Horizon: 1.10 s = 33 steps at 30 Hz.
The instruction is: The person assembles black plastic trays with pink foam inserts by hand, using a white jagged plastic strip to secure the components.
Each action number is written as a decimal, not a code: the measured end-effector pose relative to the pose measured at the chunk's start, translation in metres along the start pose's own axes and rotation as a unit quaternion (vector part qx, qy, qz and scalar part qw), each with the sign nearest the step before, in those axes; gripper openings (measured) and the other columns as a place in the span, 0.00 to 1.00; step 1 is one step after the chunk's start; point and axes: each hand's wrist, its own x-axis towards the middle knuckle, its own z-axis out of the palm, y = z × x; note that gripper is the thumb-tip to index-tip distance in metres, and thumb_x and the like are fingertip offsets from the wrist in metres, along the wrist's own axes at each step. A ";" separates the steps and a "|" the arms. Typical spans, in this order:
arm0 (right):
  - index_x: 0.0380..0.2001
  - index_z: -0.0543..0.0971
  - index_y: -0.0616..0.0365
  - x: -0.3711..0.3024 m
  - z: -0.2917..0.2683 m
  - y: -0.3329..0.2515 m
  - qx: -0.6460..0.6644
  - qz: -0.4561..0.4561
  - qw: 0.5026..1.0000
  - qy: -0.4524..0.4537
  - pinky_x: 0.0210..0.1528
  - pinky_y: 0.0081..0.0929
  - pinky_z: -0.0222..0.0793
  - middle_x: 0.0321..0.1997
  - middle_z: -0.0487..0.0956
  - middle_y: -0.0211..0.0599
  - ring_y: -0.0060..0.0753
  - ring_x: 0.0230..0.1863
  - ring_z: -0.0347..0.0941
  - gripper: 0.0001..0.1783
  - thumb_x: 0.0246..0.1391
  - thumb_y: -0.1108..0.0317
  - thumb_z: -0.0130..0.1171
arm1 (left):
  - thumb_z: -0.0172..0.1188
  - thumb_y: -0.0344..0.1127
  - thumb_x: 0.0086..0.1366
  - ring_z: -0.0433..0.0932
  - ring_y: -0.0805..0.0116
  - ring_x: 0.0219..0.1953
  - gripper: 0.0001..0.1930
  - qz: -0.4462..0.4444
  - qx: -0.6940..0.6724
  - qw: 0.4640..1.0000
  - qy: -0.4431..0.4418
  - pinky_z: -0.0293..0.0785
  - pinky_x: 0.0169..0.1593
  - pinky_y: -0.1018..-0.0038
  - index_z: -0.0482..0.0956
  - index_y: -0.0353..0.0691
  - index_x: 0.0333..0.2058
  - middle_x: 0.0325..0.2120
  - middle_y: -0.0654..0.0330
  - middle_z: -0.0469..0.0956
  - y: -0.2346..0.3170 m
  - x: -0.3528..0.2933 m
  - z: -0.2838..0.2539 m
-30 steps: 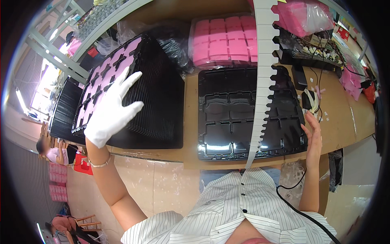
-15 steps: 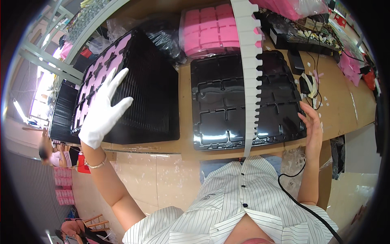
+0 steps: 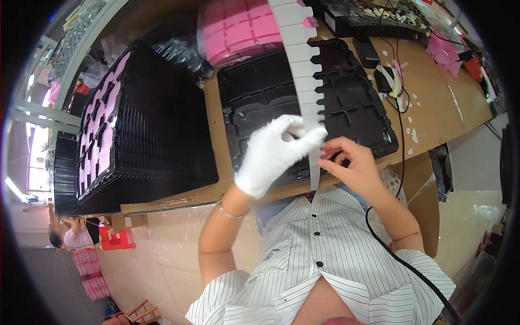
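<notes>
A long white strip [image 3: 306, 81] with a toothed right edge runs over a black moulded plastic tray [image 3: 254, 86] and down to the table's front edge. My left hand [image 3: 273, 151], in a white glove, curls over the strip, thumb and fingers pinched together at the toothed side. Bare and pinched as well, my right hand [image 3: 355, 165] meets it just below, fingertips at the strip's edge. Whatever sits between the fingertips of either hand is hidden. Left of the tray stands a tall stack of black trays [image 3: 162, 119] with pink pads [image 3: 103, 135] on its left face.
Bagged pink foam sheets [image 3: 238, 30] lie behind the tray, beside crumpled dark plastic [image 3: 181, 54]. Black cables [image 3: 400, 124], a dark box-like object [image 3: 367, 51] and paper scraps are on the brown tabletop [image 3: 449, 103] at right. A seated person [image 3: 76, 235] is far left.
My left hand has come from the tray stack across to the strip, its fingers closing. My right hand has moved left from the tray's right edge and pinched. The view has shifted.
</notes>
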 end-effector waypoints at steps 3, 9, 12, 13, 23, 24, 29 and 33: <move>0.38 0.80 0.62 0.003 0.021 0.015 0.065 -0.010 0.996 0.051 0.35 0.15 0.71 0.34 0.81 0.32 0.17 0.34 0.75 0.11 0.50 0.73 0.66 | 0.69 0.38 0.58 0.74 0.82 0.23 0.13 -0.065 -0.191 0.979 0.037 0.71 0.28 0.82 0.80 0.33 0.33 0.24 0.64 0.79 -0.009 0.001 0.004; 0.35 0.79 0.64 0.033 0.040 -0.008 0.175 0.059 0.983 -0.011 0.42 0.16 0.71 0.35 0.79 0.32 0.17 0.37 0.74 0.07 0.53 0.77 0.63 | 0.67 0.31 0.60 0.75 0.81 0.22 0.08 -0.040 -0.240 0.952 0.186 0.71 0.27 0.84 0.77 0.34 0.28 0.24 0.63 0.78 -0.032 -0.012 -0.013; 0.33 0.79 0.63 0.049 0.051 -0.017 0.123 0.057 0.990 -0.047 0.40 0.19 0.71 0.35 0.80 0.34 0.21 0.36 0.74 0.06 0.50 0.78 0.64 | 0.67 0.31 0.60 0.76 0.80 0.22 0.09 -0.020 -0.228 0.944 0.237 0.72 0.27 0.84 0.76 0.34 0.27 0.23 0.64 0.77 -0.039 -0.015 -0.025; 0.31 0.79 0.62 0.055 0.055 -0.016 -0.016 -0.145 0.989 -0.009 0.38 0.21 0.71 0.34 0.79 0.35 0.25 0.34 0.74 0.06 0.48 0.79 0.64 | 0.67 0.32 0.60 0.76 0.81 0.22 0.09 -0.022 -0.240 0.936 0.255 0.71 0.27 0.84 0.77 0.34 0.27 0.24 0.63 0.78 -0.042 -0.013 -0.030; 0.29 0.81 0.55 0.202 0.066 -0.021 -0.220 -0.310 0.924 -0.048 0.45 0.28 0.66 0.37 0.73 0.34 0.34 0.43 0.70 0.03 0.48 0.71 0.63 | 0.63 0.32 0.63 0.78 0.78 0.27 0.07 -0.022 -0.235 0.883 0.405 0.73 0.30 0.84 0.77 0.34 0.35 0.29 0.60 0.80 -0.068 -0.005 -0.070; 0.28 0.81 0.56 0.232 0.061 -0.010 -0.196 -0.200 0.953 -0.116 0.47 0.27 0.64 0.35 0.74 0.34 0.34 0.39 0.71 0.04 0.48 0.69 0.63 | 0.63 0.32 0.63 0.78 0.79 0.27 0.07 -0.018 -0.237 0.890 0.388 0.73 0.30 0.84 0.77 0.34 0.35 0.29 0.60 0.80 -0.066 -0.004 -0.068; 0.22 0.82 0.56 0.285 0.072 0.013 -0.407 -0.207 0.880 -0.128 0.44 0.41 0.70 0.29 0.81 0.40 0.48 0.40 0.74 0.11 0.39 0.61 0.70 | 0.65 0.30 0.61 0.77 0.80 0.27 0.07 -0.016 -0.225 0.910 0.349 0.73 0.30 0.84 0.78 0.34 0.34 0.29 0.62 0.79 -0.072 -0.004 -0.061; 0.19 0.76 0.62 0.285 0.073 0.010 -0.366 -0.195 0.898 -0.146 0.32 0.31 0.69 0.25 0.76 0.39 0.37 0.27 0.73 0.13 0.42 0.67 0.70 | 0.65 0.30 0.61 0.78 0.79 0.27 0.07 -0.033 -0.230 0.911 0.342 0.74 0.31 0.84 0.78 0.34 0.34 0.29 0.62 0.80 -0.076 -0.006 -0.065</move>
